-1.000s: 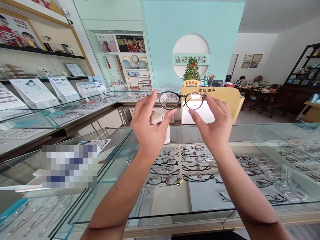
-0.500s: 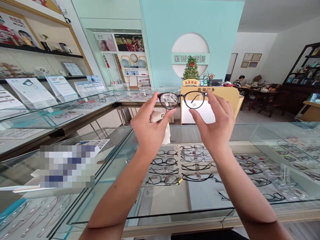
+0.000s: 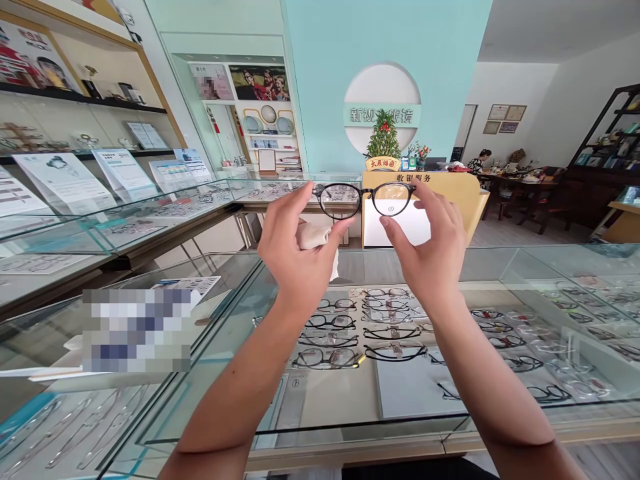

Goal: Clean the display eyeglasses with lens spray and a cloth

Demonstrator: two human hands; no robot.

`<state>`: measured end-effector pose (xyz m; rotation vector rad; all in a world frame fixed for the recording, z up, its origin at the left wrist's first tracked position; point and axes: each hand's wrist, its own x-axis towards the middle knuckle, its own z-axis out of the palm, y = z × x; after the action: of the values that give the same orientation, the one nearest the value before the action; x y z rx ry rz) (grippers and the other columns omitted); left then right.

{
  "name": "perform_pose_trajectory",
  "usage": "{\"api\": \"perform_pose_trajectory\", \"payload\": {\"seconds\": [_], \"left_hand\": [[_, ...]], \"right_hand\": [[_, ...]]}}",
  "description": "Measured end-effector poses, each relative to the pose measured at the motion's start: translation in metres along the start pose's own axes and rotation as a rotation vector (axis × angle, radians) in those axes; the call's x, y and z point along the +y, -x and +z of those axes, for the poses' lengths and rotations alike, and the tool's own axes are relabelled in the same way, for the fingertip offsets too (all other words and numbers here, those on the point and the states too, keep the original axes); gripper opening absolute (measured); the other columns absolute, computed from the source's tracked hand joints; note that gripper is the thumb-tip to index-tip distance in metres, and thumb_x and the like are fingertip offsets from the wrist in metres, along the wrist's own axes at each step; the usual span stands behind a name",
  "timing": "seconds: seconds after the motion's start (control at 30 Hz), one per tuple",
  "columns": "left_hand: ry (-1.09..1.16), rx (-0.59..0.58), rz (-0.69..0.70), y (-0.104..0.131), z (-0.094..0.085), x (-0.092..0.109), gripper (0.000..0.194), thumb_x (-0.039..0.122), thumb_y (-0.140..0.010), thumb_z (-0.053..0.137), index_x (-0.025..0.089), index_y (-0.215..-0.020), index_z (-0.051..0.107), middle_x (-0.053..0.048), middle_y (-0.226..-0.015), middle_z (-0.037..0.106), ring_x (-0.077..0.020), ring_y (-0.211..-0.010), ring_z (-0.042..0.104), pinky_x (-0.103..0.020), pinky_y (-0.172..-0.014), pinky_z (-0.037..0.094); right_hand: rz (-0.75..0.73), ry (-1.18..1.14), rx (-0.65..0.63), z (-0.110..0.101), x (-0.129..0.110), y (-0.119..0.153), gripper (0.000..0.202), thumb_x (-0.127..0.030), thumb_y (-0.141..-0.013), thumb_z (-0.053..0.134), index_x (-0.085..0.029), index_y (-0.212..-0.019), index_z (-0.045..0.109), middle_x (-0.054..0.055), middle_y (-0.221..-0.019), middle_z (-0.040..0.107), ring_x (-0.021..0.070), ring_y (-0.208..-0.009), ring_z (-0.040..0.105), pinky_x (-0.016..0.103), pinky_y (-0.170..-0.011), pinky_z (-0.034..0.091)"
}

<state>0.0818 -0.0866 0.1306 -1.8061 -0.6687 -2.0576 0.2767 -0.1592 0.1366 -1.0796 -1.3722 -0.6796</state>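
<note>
A pair of black round-framed glasses (image 3: 367,193) is held up level above the glass counter, lenses facing me. My left hand (image 3: 299,250) pinches its left end between thumb and fingers and also has a white cloth (image 3: 314,235) tucked in the palm, part of it hanging behind the hand. At the right end of the frame, my right hand (image 3: 434,240) grips it with thumb below and fingertips above. Both hands are closed on the frame.
Below is a glass display counter (image 3: 340,413) with rows of glasses (image 3: 330,323). Papers (image 3: 200,287) lie on the left counter. A wooden reception desk (image 3: 450,193) with a plant (image 3: 383,140) stands ahead. A person (image 3: 480,160) sits at a far table (image 3: 530,179).
The glasses have turned slightly, and the temple seen through the right lens no longer shows there. My left hand has shifted slightly left, and more cloth shows in its palm.
</note>
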Motion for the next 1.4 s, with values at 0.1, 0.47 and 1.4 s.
{"api": "perform_pose_trajectory", "payload": {"seconds": [0.1, 0.47, 1.4], "left_hand": [[0.000, 0.000, 0.007, -0.0001, -0.0003, -0.0006, 0.066, 0.053, -0.091, 0.089, 0.028, -0.147, 0.065, -0.011, -0.140, 0.075, -0.0345, -0.132, 0.071, -0.053, -0.110, 0.061], [-0.015, -0.004, 0.022, -0.0011, -0.0004, -0.0050, 0.066, 0.053, -0.091, 0.088, 0.026, -0.148, 0.067, -0.011, -0.136, 0.077, -0.0334, -0.129, 0.073, -0.051, -0.108, 0.062], [0.035, -0.008, -0.029, 0.0014, 0.0054, -0.0051, 0.062, 0.052, -0.091, 0.089, 0.026, -0.145, 0.072, -0.009, -0.129, 0.082, -0.0292, -0.118, 0.079, -0.044, -0.099, 0.067]], "right_hand": [[0.014, -0.003, -0.010, -0.0006, -0.0014, -0.0002, 0.056, -0.051, -0.105, 0.069, -0.029, -0.155, 0.060, 0.014, -0.132, 0.077, 0.0375, -0.120, 0.070, 0.061, -0.101, 0.059], [0.041, -0.037, -0.021, -0.0031, -0.0043, -0.0001, 0.054, -0.053, -0.104, 0.071, -0.030, -0.152, 0.063, 0.013, -0.126, 0.078, 0.0364, -0.116, 0.069, 0.060, -0.099, 0.058], [-0.006, -0.086, 0.047, -0.0035, -0.0071, 0.0001, 0.055, -0.046, -0.101, 0.075, -0.030, -0.150, 0.057, 0.013, -0.130, 0.071, 0.0335, -0.111, 0.073, 0.060, -0.098, 0.060]]}}
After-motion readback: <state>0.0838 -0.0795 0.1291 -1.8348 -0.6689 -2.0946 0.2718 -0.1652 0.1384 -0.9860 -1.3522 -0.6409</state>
